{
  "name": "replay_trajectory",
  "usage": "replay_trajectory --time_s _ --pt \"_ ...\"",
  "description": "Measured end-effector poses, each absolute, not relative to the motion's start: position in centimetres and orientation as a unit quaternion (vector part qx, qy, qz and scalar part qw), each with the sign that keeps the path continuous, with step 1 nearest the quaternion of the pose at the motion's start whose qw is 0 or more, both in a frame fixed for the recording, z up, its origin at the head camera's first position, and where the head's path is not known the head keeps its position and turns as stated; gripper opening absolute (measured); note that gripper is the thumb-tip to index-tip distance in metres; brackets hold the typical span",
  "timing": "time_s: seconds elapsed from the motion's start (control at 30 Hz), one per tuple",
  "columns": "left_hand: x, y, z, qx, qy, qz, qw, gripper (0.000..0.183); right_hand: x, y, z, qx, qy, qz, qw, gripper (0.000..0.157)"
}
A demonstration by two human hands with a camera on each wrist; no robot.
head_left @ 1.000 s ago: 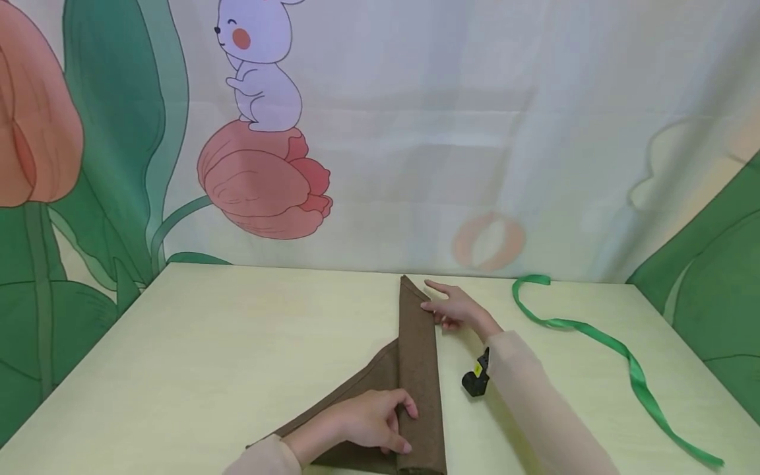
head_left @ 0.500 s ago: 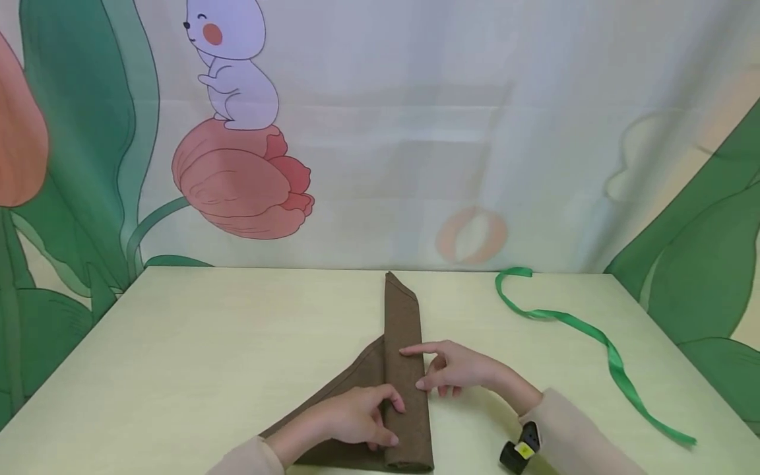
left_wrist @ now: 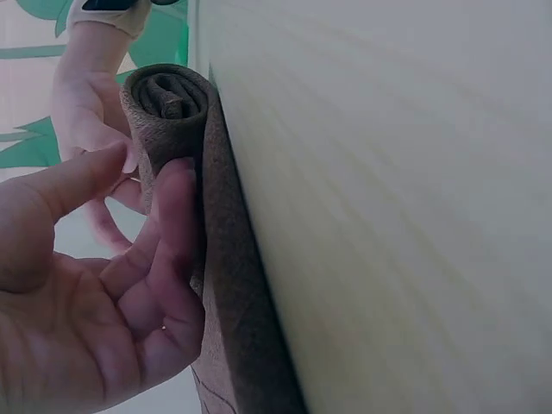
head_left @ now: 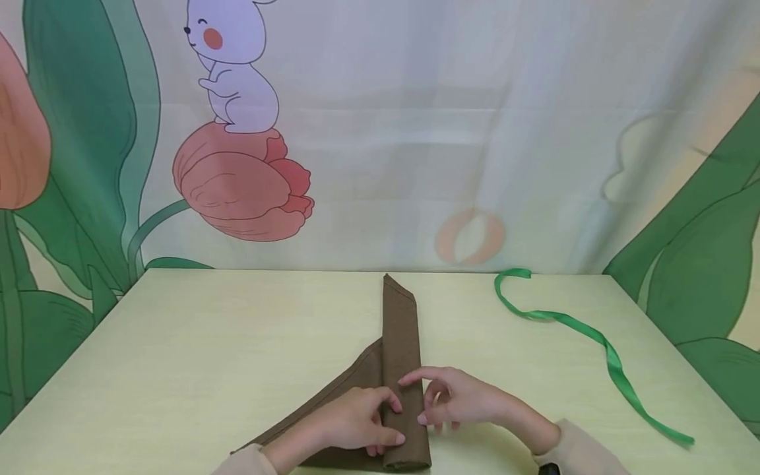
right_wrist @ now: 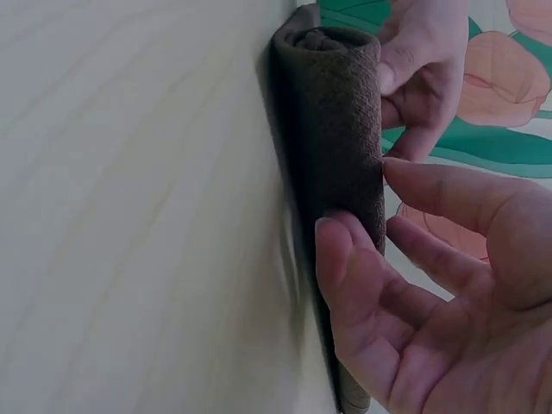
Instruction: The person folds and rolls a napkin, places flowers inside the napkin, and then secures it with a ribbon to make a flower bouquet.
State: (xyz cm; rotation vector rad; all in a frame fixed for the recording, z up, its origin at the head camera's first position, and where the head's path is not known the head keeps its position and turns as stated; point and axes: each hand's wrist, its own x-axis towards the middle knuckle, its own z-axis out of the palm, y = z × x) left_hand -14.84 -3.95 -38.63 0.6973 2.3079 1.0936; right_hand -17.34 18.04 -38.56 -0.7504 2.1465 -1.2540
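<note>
A brown cloth (head_left: pixel 401 336) lies on the table, its right part wound into a long roll and its left part a flat triangular flap (head_left: pixel 351 386). My left hand (head_left: pixel 355 418) lies over the flap and grips the lower roll from its left side, thumb and bent fingers against it. From the right, my right hand (head_left: pixel 463 397) holds the roll a little higher, index finger across the top and thumb at the side. Coiled layers show at the roll's near end (left_wrist: pixel 168 97) in the left wrist view. In the right wrist view, bent fingers (right_wrist: pixel 345 259) press its side.
A green ribbon (head_left: pixel 615 369) lies in loose curves on the right of the pale table (head_left: pixel 196 356). Behind the far edge hangs a curtain (head_left: pixel 368 165) printed with tulips and a white rabbit.
My right hand has come from the roll's far end down its right side towards me, near the left hand. The left hand stays on the lower roll. The head view has shifted slightly.
</note>
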Motion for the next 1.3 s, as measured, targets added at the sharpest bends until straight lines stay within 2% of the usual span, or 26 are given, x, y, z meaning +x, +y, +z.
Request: replay_trajectory --time_s 0.4,0.63,1.03,1.13,1.3 --pt "-14.2 -5.5 -38.0 0.250 0.844 0.404 0.247 0.045 -17.1 15.7 -37.1 -0.351 0.817 -0.417 0.189 0.046" --pt "-13.9 -6.5 -38.1 0.245 0.851 0.407 0.226 0.051 -17.3 14.1 -37.1 -0.358 0.811 -0.428 0.174 0.044" --pt "-13.7 -9.1 -38.0 0.235 0.851 0.434 0.179 0.077 -17.1 12.1 -37.9 -0.361 0.790 -0.467 0.165 0.036" --pt "-13.7 -9.7 -38.2 0.247 0.850 0.432 0.171 0.073 -17.0 12.0 -38.2 -0.360 0.792 -0.463 0.168 0.034" --pt "-13.9 -10.6 -38.3 0.261 0.851 0.419 0.180 0.051 -16.9 12.2 -38.7 -0.346 0.810 -0.436 0.185 0.028"
